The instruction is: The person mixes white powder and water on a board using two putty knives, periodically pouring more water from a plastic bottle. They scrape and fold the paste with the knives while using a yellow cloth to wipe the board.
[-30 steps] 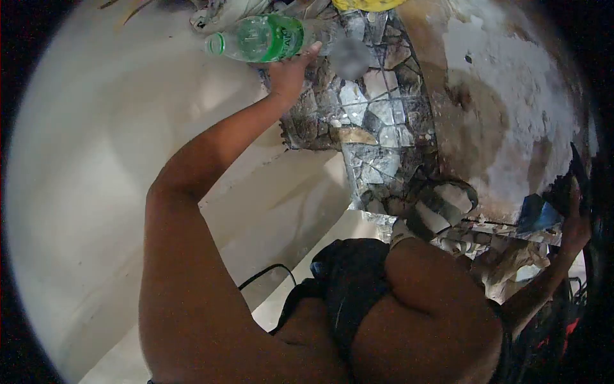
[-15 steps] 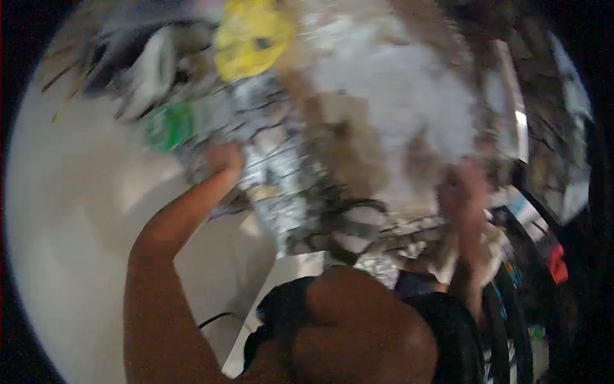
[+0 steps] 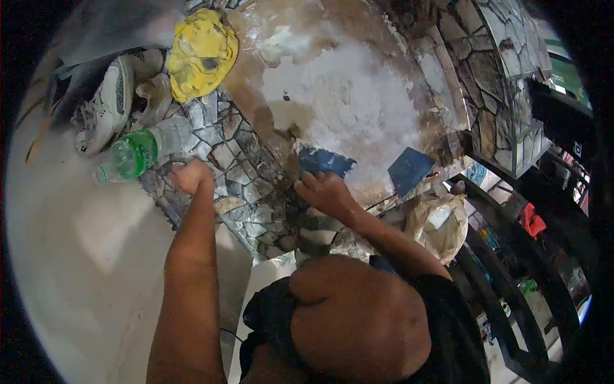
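Note:
My right hand (image 3: 325,194) is closed at the lower edge of a dark blue sheet (image 3: 327,162) with a ragged, white-smeared edge. The sheet lies against a brown board (image 3: 256,45) coated with patchy white paste (image 3: 345,89). To the right on the same board is a second dark blue, squarish piece (image 3: 410,170). My left hand (image 3: 190,176), fingers curled in, rests on the stone-patterned surface (image 3: 246,169). Just beyond it lies a clear plastic bottle (image 3: 137,152) with a green label, on its side.
A yellow cap (image 3: 203,54) and pale sneakers (image 3: 118,96) sit at the upper left. A beige bag (image 3: 438,225) stands on the right beside black metal bars (image 3: 505,256). A stone-clad pillar (image 3: 483,70) rises at the upper right; pale floor (image 3: 83,256) spreads left.
My right hand has moved left across the board to the blue sheet. The view has shifted and sharpened from a blur; my left hand stays near the bottle.

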The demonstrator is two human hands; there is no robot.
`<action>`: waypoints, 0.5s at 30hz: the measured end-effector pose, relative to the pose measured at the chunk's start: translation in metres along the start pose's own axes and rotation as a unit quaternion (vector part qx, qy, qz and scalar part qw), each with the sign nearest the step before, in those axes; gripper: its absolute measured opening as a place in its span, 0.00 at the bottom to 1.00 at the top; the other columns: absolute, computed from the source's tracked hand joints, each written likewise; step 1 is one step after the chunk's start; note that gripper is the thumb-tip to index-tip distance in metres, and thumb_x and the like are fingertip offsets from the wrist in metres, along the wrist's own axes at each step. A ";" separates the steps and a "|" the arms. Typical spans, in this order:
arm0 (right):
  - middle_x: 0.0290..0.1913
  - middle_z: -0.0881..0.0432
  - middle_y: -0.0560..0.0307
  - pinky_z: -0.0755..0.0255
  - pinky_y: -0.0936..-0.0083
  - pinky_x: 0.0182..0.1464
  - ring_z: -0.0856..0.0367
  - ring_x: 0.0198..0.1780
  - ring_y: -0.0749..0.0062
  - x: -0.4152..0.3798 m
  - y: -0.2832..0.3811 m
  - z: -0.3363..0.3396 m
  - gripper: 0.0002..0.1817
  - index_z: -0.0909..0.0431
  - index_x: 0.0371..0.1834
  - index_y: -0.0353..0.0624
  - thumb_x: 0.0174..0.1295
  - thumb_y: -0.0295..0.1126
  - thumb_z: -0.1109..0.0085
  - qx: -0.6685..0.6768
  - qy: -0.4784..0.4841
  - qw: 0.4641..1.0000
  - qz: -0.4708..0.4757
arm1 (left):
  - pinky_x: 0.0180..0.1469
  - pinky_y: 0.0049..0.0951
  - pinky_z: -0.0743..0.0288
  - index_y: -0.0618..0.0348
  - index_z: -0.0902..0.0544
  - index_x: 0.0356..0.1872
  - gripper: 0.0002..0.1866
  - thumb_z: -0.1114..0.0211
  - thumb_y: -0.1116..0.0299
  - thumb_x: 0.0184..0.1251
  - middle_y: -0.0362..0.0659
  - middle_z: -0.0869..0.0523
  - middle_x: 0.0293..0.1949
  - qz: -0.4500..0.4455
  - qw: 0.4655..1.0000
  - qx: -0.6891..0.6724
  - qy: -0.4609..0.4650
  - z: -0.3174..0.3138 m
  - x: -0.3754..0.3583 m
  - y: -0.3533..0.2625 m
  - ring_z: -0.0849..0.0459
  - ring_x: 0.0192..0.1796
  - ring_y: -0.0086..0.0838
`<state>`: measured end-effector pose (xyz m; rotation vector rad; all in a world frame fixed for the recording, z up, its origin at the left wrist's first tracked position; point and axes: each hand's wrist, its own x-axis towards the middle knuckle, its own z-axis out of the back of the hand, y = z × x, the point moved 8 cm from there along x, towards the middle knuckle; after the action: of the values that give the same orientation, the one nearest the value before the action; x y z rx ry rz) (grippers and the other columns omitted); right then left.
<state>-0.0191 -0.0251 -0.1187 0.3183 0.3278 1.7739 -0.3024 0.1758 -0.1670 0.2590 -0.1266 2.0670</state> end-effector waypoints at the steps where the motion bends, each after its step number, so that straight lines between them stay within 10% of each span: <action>1: 0.33 0.29 0.59 0.28 0.69 0.25 0.24 0.30 0.68 0.001 0.000 -0.009 0.10 0.27 0.35 0.49 0.47 0.31 0.43 -0.014 -0.018 1.000 0.001 | 0.40 0.47 0.24 0.60 0.19 0.36 0.13 0.43 0.64 0.52 0.50 0.24 0.41 0.008 1.000 0.006 -0.024 -0.012 0.000 0.012 0.21 0.42 0.49; 7: 0.35 0.27 0.57 0.28 0.64 0.26 0.23 0.31 0.62 0.043 -0.037 0.004 0.13 0.25 0.37 0.48 0.46 0.34 0.41 -0.005 -0.084 0.990 -0.113 | 0.43 0.46 0.25 0.60 0.20 0.35 0.14 0.42 0.63 0.51 0.51 0.23 0.42 0.113 0.993 -0.001 0.018 -0.039 0.007 0.031 0.21 0.44 0.49; 15: 0.32 0.23 0.52 0.30 0.59 0.30 0.22 0.31 0.51 0.061 -0.099 0.065 0.10 0.25 0.34 0.45 0.46 0.26 0.42 0.053 -0.044 0.962 -0.264 | 0.42 0.48 0.25 0.62 0.20 0.36 0.15 0.41 0.63 0.50 0.52 0.23 0.40 0.035 0.999 -0.017 0.026 0.005 0.002 0.001 0.21 0.44 0.49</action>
<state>0.0815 0.0595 -0.0953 0.3477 0.4023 1.2159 -0.3038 0.1755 -0.1621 0.1826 -0.1398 2.1370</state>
